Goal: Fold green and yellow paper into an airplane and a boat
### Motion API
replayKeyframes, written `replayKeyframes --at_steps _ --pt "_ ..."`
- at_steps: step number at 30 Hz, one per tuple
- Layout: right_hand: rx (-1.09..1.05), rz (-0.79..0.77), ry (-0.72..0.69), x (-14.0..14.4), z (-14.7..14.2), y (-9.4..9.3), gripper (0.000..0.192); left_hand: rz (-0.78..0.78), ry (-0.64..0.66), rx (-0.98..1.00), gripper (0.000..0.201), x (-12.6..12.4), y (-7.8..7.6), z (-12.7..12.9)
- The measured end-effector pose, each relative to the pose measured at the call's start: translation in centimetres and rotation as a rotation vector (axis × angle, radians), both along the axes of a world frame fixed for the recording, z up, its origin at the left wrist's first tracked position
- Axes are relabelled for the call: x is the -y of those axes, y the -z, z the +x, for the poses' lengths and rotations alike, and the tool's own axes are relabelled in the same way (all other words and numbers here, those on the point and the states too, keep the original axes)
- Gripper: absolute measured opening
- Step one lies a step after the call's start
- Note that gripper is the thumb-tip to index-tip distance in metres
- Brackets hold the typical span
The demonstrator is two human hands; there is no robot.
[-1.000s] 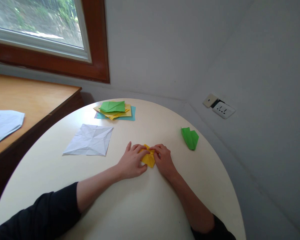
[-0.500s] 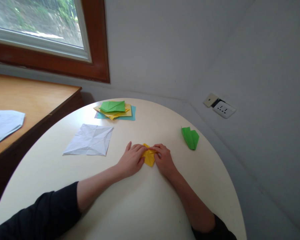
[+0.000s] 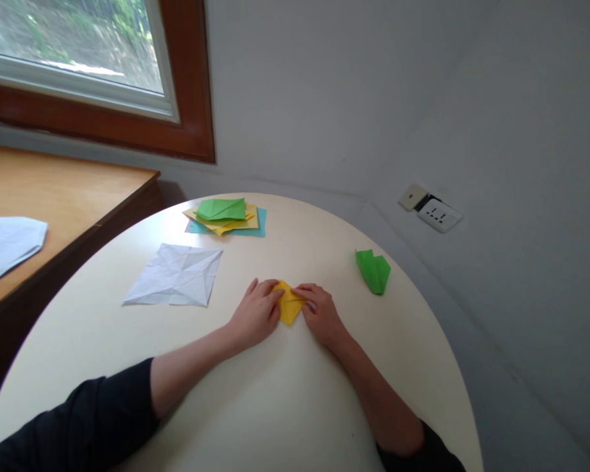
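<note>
The left hand (image 3: 256,317), its fingers bent and only slightly parted, grips the left edge of a small, folded piece of bright yellow paper (image 3: 289,311), while the right hand (image 3: 323,318), equally half-curled, pinches its right edge near the middle of a round, off-white table (image 3: 285,406). A square, creased sheet of white paper (image 3: 177,275) lies flat to the left, and a folded piece of green paper (image 3: 373,273) rests well apart on the right, with a pile of green, yellow and blue papers (image 3: 261,224) near the far rim.
</note>
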State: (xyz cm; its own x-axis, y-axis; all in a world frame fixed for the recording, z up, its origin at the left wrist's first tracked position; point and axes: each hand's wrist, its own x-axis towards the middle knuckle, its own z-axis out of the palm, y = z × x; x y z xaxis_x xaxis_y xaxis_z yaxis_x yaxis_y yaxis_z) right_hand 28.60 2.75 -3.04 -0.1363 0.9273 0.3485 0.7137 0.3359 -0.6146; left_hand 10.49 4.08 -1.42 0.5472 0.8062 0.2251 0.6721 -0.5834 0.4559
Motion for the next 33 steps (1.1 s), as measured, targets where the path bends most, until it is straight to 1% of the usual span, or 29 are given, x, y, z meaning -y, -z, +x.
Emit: replayKeyframes --at_steps 6,10,14,17,22,25,29,33 --pt "0.069 -0.079 -0.117 0.5 0.2 -1.1 0.051 0.002 -0.024 -0.041 0.037 0.4 -0.6 0.0" --pt "0.146 -0.122 -0.160 0.9 0.2 -1.9 0.047 -0.007 -0.026 -0.051 0.039 0.4 -0.6 0.1" --pt "0.186 -0.132 -0.139 0.9 0.1 -1.9 0.046 -0.017 -0.020 -0.066 0.042 0.3 -0.4 0.0" --pt "0.178 -0.083 -0.122 0.9 0.1 -1.5 0.042 -0.029 -0.011 -0.073 0.043 0.3 -0.5 -0.1" --pt "0.130 0.018 -0.114 0.6 0.1 -0.7 0.025 -0.051 -0.036 -0.071 0.040 0.4 -1.1 0.1" --pt "0.103 0.047 -0.112 0.4 0.1 -0.5 0.017 -0.068 -0.040 -0.066 0.044 0.5 -1.4 0.1" --pt "0.068 0.035 -0.077 0.3 0.1 -0.4 0.018 -0.081 -0.036 -0.067 0.047 0.6 -1.7 0.1" --pt "-0.027 0.011 -0.033 0.4 0.3 -0.5 0.019 -0.079 -0.028 -0.052 0.045 0.6 -1.8 0.1"
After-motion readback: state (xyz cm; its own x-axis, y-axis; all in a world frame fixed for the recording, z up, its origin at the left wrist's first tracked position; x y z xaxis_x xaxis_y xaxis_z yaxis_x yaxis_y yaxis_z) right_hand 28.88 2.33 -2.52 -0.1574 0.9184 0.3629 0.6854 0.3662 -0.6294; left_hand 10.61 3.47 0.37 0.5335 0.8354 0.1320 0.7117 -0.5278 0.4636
